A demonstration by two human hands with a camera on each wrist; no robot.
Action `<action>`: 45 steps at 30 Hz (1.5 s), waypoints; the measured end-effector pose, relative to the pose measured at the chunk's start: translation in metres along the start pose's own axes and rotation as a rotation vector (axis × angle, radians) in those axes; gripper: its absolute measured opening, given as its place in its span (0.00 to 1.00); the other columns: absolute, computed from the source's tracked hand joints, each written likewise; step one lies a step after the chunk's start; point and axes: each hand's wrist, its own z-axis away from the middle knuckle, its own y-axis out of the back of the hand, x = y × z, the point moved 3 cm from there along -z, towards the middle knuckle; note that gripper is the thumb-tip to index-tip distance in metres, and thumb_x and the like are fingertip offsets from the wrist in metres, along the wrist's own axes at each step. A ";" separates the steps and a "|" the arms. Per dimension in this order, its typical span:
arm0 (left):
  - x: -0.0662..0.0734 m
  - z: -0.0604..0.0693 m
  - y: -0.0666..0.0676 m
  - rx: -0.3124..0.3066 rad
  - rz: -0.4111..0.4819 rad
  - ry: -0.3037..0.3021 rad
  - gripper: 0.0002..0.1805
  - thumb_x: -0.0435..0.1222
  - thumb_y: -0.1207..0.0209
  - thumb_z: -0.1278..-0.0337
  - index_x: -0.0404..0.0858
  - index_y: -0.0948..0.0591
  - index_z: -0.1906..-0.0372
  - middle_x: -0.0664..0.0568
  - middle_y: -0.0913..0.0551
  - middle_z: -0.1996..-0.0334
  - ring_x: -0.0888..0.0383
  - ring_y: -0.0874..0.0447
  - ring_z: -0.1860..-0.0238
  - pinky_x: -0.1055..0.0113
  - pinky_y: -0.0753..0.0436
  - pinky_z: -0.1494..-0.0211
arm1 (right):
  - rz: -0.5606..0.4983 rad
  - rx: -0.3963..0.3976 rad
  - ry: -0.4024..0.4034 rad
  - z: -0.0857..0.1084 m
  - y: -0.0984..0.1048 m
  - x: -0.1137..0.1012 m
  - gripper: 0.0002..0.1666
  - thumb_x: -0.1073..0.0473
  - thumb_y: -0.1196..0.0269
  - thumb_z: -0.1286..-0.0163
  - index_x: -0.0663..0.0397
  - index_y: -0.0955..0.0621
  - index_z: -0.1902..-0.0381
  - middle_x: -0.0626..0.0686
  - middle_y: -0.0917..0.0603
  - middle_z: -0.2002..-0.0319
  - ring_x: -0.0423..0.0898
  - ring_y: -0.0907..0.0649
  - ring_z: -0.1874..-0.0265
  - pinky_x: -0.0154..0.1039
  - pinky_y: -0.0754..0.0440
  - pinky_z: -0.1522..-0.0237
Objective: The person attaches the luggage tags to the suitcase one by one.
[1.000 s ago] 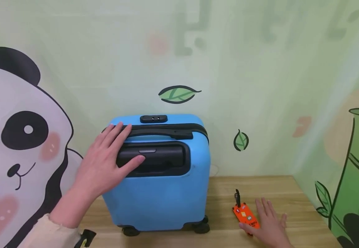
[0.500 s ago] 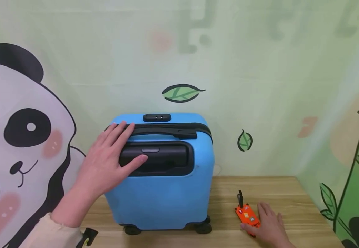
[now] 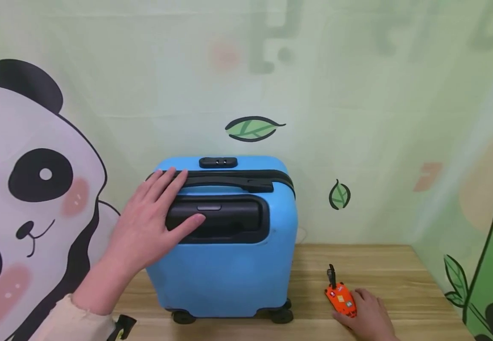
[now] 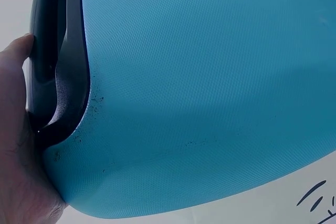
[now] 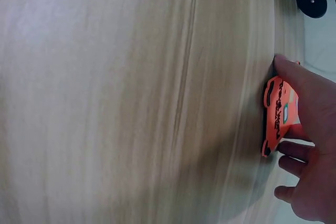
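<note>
A light blue suitcase [image 3: 229, 279] stands upright on its wheels, with a black carry handle [image 3: 229, 182] on top and a black recessed panel below it. My left hand [image 3: 141, 227] rests on its upper left corner, fingers straight, thumb lying across the panel. In the left wrist view the suitcase shell [image 4: 199, 77] fills most of the picture. To the suitcase's right, an orange luggage tag [image 3: 340, 299] with small stickers and a black strap lies on the wooden surface. My right hand [image 3: 370, 315] pinches the tag by its edges, thumb on one side and fingers on the other.
The wooden tabletop [image 3: 314, 258] runs back to a pale green backdrop [image 3: 357, 94]. Printed on the backdrop are a panda [image 3: 37, 213] at the left, leaves, and green bamboo at the right. A suitcase wheel [image 5: 311, 1] shows beyond the tag in the right wrist view.
My right hand has drawn its fingers in from spread out beside the luggage tag to closing on its edges. My left hand stays on the suitcase. The head view has shifted slightly.
</note>
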 end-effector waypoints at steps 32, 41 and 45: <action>0.005 0.000 0.003 0.034 0.007 -0.008 0.48 0.65 0.39 0.32 0.51 0.39 0.14 0.43 0.37 0.18 0.36 0.48 0.16 0.32 0.42 0.20 | -0.101 0.060 0.030 0.010 0.028 0.003 0.50 0.41 0.17 0.45 0.66 0.20 0.32 0.59 0.20 0.48 0.51 0.19 0.55 0.56 0.14 0.53; 0.005 -0.002 0.001 0.015 0.000 0.001 0.49 0.67 0.40 0.32 0.51 0.40 0.14 0.43 0.38 0.17 0.37 0.49 0.16 0.33 0.43 0.19 | -0.228 0.113 0.054 0.015 0.054 -0.013 0.46 0.47 0.18 0.41 0.66 0.20 0.32 0.61 0.20 0.43 0.53 0.19 0.52 0.50 0.14 0.54; 0.004 -0.002 0.000 0.012 0.001 0.002 0.49 0.66 0.40 0.31 0.50 0.40 0.14 0.43 0.38 0.17 0.36 0.49 0.16 0.33 0.43 0.19 | -0.348 0.108 0.055 0.017 0.072 -0.028 0.46 0.45 0.18 0.40 0.63 0.20 0.30 0.60 0.20 0.41 0.53 0.18 0.50 0.48 0.13 0.51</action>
